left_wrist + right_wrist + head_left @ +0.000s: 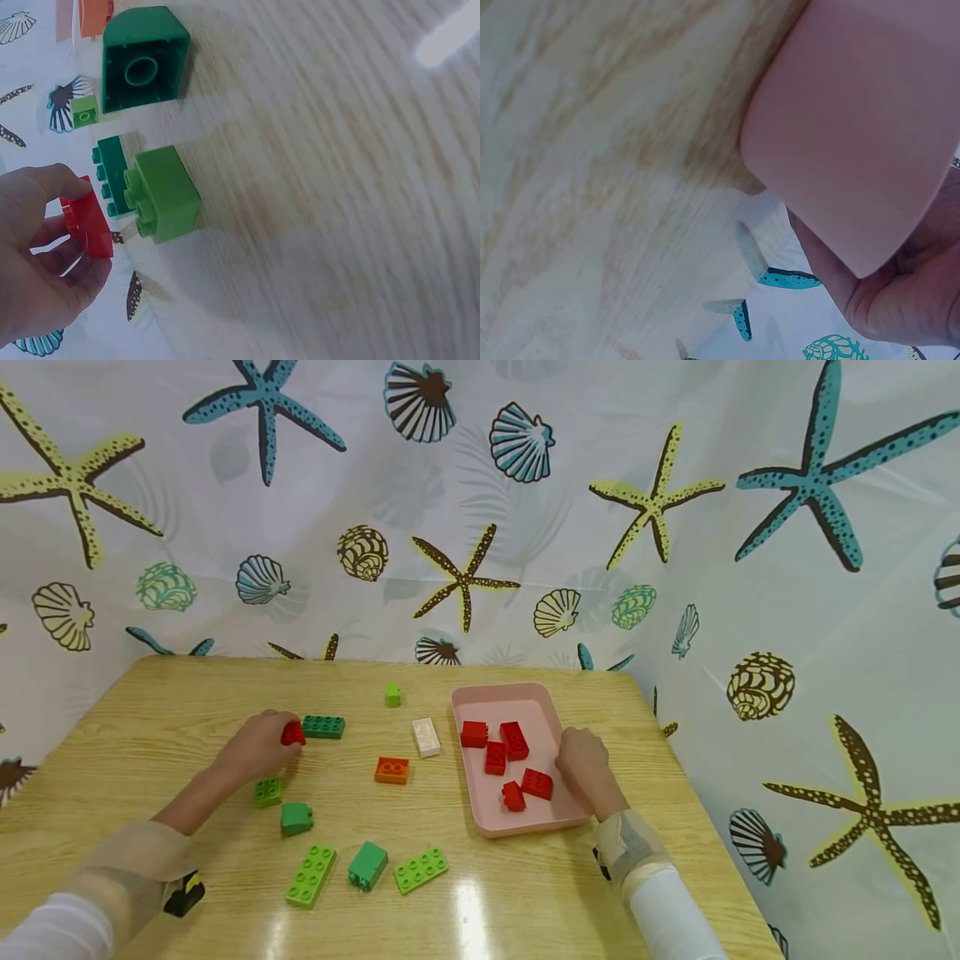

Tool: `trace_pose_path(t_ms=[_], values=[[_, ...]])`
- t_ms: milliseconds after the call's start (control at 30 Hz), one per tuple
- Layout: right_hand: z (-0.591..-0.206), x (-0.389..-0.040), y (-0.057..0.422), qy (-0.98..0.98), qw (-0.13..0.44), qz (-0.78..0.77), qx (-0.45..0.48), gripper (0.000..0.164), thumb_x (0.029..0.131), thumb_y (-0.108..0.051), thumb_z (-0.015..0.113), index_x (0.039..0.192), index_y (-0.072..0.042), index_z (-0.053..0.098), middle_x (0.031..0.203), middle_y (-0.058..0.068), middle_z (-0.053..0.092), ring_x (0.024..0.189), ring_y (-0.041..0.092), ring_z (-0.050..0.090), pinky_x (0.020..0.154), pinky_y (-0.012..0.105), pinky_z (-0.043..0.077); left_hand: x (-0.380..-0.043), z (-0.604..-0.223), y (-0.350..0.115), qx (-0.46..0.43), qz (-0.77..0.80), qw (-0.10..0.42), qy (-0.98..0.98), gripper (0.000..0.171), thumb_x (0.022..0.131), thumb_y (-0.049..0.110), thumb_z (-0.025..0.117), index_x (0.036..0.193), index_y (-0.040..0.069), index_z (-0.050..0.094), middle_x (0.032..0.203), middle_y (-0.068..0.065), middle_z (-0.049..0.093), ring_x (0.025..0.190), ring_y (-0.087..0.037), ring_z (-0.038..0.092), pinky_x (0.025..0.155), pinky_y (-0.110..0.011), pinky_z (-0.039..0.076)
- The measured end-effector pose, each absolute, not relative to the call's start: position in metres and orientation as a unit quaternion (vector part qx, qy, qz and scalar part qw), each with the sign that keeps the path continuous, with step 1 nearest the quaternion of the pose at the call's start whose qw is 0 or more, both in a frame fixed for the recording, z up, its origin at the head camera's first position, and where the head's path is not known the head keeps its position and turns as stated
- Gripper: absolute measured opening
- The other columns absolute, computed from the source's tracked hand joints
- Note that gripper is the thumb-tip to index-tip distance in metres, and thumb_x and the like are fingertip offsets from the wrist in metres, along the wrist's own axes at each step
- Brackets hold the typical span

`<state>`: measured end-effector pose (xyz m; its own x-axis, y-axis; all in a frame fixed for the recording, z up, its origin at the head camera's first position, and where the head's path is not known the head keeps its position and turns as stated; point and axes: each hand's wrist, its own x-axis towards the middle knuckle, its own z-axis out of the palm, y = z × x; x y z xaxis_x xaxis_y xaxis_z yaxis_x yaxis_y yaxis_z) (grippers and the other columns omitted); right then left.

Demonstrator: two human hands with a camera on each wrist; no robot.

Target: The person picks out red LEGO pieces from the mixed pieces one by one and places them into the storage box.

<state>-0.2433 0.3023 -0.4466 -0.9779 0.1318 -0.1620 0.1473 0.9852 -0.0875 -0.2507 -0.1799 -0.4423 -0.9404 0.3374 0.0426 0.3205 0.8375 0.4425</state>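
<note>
At the left of the table my left hand (pixel 257 748) pinches a red toy brick (pixel 293 733) between thumb and fingers. The left wrist view shows that same red brick (pixel 93 223) tilted, studs toward the palm. Beside it are a dark green brick (pixel 323 727) and a light green brick (pixel 268 792). My right hand (pixel 585 767) grips the right side of a pink tray (pixel 538 720). Several red bricks, one of them a larger brick (pixel 513 741), lie inside the tray. In the right wrist view, the tray wall (pixel 847 135) covers part of the fingers.
Between the hands lie an orange brick (pixel 392 770), a white brick (pixel 426 737) and a small lime brick (pixel 393 695). Nearer the front are green bricks (pixel 367 866), including long lime ones (pixel 311 876). A patterned curtain (pixel 465 510) hangs behind the wooden table (pixel 225 893).
</note>
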Motion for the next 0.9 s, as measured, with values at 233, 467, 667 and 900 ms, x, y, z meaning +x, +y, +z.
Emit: trace_pose_path(t_ms=[233, 467, 667, 900], values=[[-0.446, -0.243, 0.301, 0.991, 0.089, -0.058, 0.078, 0.008, 0.091, -0.004, 0.062, 0.088, 0.003, 0.061, 0.073, 0.012, 0.057, 0.066, 0.023, 0.058, 0.058, 0.034, 0.052, -0.252, -0.44, -0.163, 0.183, 0.246, 0.016, 0.952, 0.043, 0.089, 0.009, 0.068, 0.122, -0.016, 0.055, 0.112, -0.031, 0.058, 0.085, -0.033, 0.058, 0.067, -0.042, 0.052], [-0.448, -0.245, 0.301, 0.992, 0.088, -0.054, 0.079, 0.008, 0.091, -0.005, 0.063, 0.09, 0.003, 0.062, 0.073, 0.012, 0.056, 0.066, 0.023, 0.057, 0.058, 0.033, 0.051, -0.254, -0.433, -0.146, 0.199, 0.245, 0.007, 0.949, 0.041, 0.088, 0.006, 0.068, 0.122, -0.015, 0.057, 0.108, -0.027, 0.06, 0.083, -0.031, 0.058, 0.067, -0.042, 0.052], [-0.446, -0.245, 0.3, 0.991, 0.091, -0.051, 0.082, 0.01, 0.091, -0.006, 0.064, 0.091, 0.003, 0.062, 0.073, 0.012, 0.056, 0.065, 0.023, 0.057, 0.058, 0.032, 0.051, -0.257, -0.431, -0.134, 0.217, 0.243, -0.008, 0.946, 0.038, 0.087, 0.005, 0.07, 0.118, -0.014, 0.06, 0.106, -0.027, 0.061, 0.085, -0.034, 0.059, 0.069, -0.043, 0.053], [-0.445, -0.243, 0.301, 0.992, 0.084, -0.051, 0.079, 0.008, 0.091, -0.005, 0.063, 0.09, 0.003, 0.062, 0.073, 0.011, 0.056, 0.066, 0.023, 0.057, 0.058, 0.033, 0.052, -0.257, -0.43, -0.12, 0.228, 0.244, -0.011, 0.943, 0.037, 0.086, 0.004, 0.069, 0.117, -0.013, 0.061, 0.101, -0.023, 0.061, 0.08, -0.03, 0.058, 0.066, -0.041, 0.052]])
